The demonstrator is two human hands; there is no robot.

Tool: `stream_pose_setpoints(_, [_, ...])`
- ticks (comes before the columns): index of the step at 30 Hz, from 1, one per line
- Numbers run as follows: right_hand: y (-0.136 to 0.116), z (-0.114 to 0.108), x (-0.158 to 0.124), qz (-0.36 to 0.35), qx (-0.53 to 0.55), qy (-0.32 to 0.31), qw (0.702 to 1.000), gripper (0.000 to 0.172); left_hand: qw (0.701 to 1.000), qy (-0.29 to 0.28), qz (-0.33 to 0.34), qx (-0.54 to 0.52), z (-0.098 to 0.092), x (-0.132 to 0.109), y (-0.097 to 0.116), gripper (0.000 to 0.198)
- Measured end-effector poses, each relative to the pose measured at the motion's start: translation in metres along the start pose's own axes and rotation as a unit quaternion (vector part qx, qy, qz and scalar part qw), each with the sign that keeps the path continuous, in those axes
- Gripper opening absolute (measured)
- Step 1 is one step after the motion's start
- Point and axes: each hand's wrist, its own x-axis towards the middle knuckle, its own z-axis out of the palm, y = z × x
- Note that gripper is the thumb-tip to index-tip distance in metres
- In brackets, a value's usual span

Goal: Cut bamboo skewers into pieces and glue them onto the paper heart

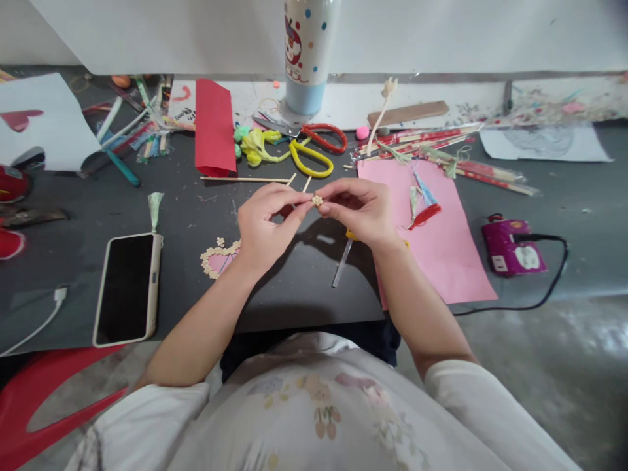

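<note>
Between the fingertips of my left hand [272,219] and my right hand [360,208] is a tiny pale flower-shaped cluster [317,201] of small round pieces. Both hands pinch it, thumbs and forefingers closed, above the grey table. Partly behind my left forearm lies a pink heart [214,261] edged with similar pale pieces, and one small loose cluster [220,242] sits just above it. Thin wooden sticks [245,179] rest beyond my left hand. Under my right hand, a yellow-handled tool with a clear strip [342,263] is partly hidden.
Scissors [314,149] with red and yellow handles lie ahead, before a tall bottle [309,59]. A red folded paper [214,127] is at left, near a phone [127,288]. Pink paper [456,261] with tassels lies right, beside a purple box [510,247] with a black cable.
</note>
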Motion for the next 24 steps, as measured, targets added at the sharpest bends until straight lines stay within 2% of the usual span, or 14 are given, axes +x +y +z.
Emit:
stream_pose_setpoints(5, [-0.0004, 0.0001, 0.0010, 0.003, 0.003, 0.003, 1.000, 0.023, 1.000, -0.005, -0.005, -0.004, 0.0002, 0.0000, -0.0005, 0.009])
stream_pose_setpoints(13, [0.0004, -0.0015, 0.0036, -0.024, 0.002, -0.007, 1.000, 0.018, 0.997, -0.031, -0.056, -0.043, 0.0000, 0.0005, -0.0004, 0.010])
stream_pose_setpoints(19, [0.0003, -0.0023, 0.0044, -0.020, -0.011, -0.013, 1.000, 0.017, 0.983, -0.071, -0.138, -0.099, -0.0002, 0.0016, -0.0010, 0.015])
stream_pose_setpoints(24, [0.0008, -0.0025, 0.0045, 0.003, 0.012, -0.035, 0.999, 0.016, 0.957, -0.083, -0.230, -0.154, 0.0001, 0.0028, -0.0011, 0.021])
